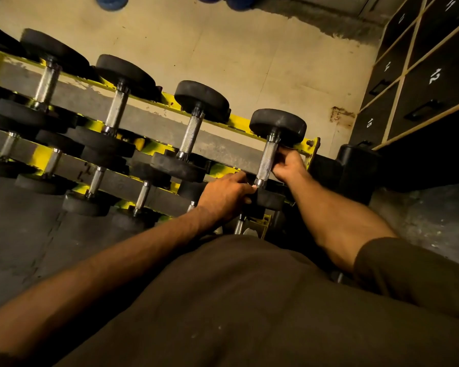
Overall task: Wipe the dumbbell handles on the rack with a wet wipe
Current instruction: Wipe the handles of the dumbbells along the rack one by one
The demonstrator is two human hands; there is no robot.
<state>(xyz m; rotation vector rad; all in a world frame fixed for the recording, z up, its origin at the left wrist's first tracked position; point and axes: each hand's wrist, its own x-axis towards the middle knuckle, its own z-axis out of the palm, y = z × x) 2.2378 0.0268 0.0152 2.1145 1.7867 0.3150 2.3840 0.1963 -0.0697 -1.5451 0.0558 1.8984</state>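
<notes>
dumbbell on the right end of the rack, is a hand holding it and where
Right hand grips the dumbbell by its handle; left hand pinches a white scrap, likely the wipe, at its near end.

- Beige wall (249, 49), scuffed and stained, with a rust-coloured mark (341, 115) near its right end.
- Rough dark band (316, 19) along the wall's far edge.
- Black lockers (435, 49) on the right, framed in pale wood, with white numbers 12, 13 and 14 and black handles (423, 108).
- Dark floor mats (24, 234) on the left, joined by jigsaw seams.
- Blue rounded objects (112, 1) at the top edge.
- Dim, warm yellow light.
</notes>
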